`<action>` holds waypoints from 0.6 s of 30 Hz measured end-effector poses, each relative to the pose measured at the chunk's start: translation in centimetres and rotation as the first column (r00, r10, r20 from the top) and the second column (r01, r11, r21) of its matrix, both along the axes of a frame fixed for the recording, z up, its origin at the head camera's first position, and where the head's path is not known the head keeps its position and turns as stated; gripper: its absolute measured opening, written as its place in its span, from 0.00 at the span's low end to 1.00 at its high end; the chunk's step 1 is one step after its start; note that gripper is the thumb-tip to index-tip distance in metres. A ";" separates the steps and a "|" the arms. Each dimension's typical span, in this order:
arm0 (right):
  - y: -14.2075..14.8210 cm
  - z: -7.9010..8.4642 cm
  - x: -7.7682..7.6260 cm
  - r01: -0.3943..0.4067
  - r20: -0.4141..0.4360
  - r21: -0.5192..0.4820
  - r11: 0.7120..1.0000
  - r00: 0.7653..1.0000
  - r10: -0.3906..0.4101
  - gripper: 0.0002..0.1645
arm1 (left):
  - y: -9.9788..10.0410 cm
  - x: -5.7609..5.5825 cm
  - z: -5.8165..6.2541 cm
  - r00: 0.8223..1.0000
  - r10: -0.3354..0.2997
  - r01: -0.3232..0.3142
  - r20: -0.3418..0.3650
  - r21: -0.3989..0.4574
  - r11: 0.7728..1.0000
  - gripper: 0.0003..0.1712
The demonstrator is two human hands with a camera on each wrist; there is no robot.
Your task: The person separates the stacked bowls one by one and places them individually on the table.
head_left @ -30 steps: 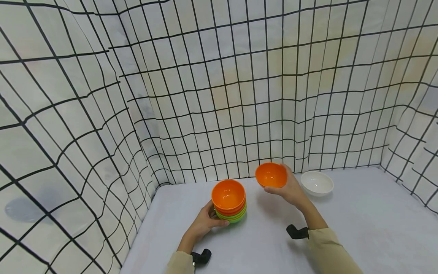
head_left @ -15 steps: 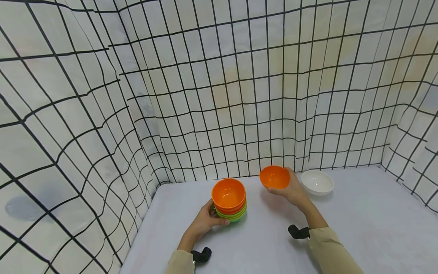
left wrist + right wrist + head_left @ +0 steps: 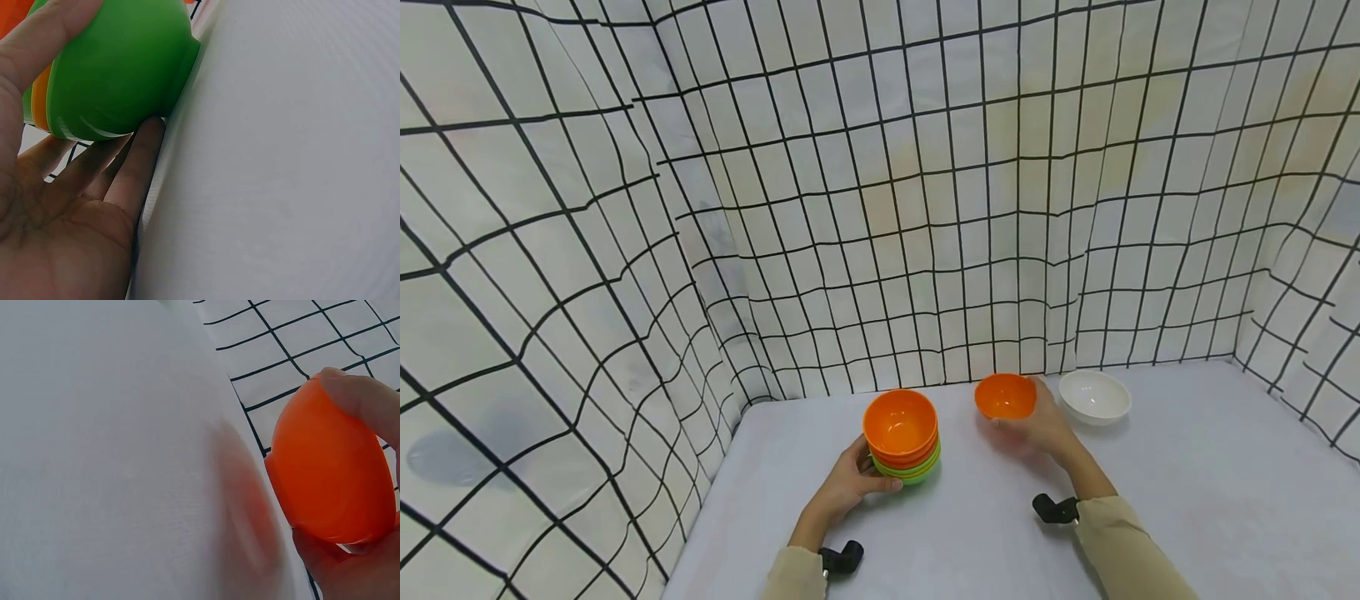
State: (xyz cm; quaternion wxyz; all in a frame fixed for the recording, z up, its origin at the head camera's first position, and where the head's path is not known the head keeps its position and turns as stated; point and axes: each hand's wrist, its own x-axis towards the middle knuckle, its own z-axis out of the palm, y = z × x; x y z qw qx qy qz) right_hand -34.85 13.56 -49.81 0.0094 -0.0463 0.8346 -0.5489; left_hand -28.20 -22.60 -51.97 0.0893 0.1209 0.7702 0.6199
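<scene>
In the head view my left hand (image 3: 852, 482) holds the side of a stack of nested bowls (image 3: 904, 446), with orange bowls on top and green ones lower down. The left wrist view shows the thumb across the lowest green bowl (image 3: 125, 69) and the other fingers against its far side, close to the table. To the right, my right hand (image 3: 1043, 423) grips a single orange bowl (image 3: 1006, 396) by its side. Thumb and fingers pinch this bowl (image 3: 334, 469) in the right wrist view. It is upright and low over the table; whether its base touches, I cannot tell.
A white bowl (image 3: 1094, 397) stands on the table just right of my right hand. White cloth covers the table (image 3: 970, 533). Walls with a black grid (image 3: 880, 208) rise along the back and the sides.
My right hand has lowered the orange bowl towards the table and moved it slightly right. The left hand and the stack have stayed in place.
</scene>
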 end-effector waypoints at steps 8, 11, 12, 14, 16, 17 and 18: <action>0.5 -0.9 -0.5 0.004 0.033 0.036 0.999 0.999 -0.005 0.71 | 0.0 0.1 0.2 1.000 -0.007 0.007 0.002 0.012 1.000 0.54; 0.7 -1.4 -0.7 0.000 0.034 0.062 0.998 0.999 -0.003 0.71 | 0.0 0.1 0.2 1.000 -0.020 0.020 0.003 0.028 0.999 0.54; 0.8 -1.5 -0.8 0.000 0.035 0.064 0.998 0.999 -0.003 0.71 | 0.0 0.1 0.2 1.000 -0.024 0.024 0.004 0.033 0.999 0.54; 0.9 -1.6 -0.9 0.000 0.033 0.053 0.999 0.999 -0.002 0.70 | 0.0 0.1 0.2 1.000 -0.025 0.025 0.002 0.034 0.999 0.54; 0.9 -1.6 -0.9 0.002 0.034 0.048 0.999 0.999 -0.003 0.70 | 0.0 0.1 0.2 1.000 -0.024 0.024 0.004 0.034 0.999 0.54; 0.9 -1.6 -0.8 0.003 0.034 0.047 0.999 0.999 -0.004 0.70 | 0.0 0.0 0.2 1.000 -0.023 0.023 0.004 0.033 0.999 0.54; 0.9 -1.5 -0.8 0.005 0.037 0.048 0.999 0.999 -0.007 0.70 | 0.0 0.0 0.1 1.000 -0.023 0.023 0.005 0.033 0.999 0.54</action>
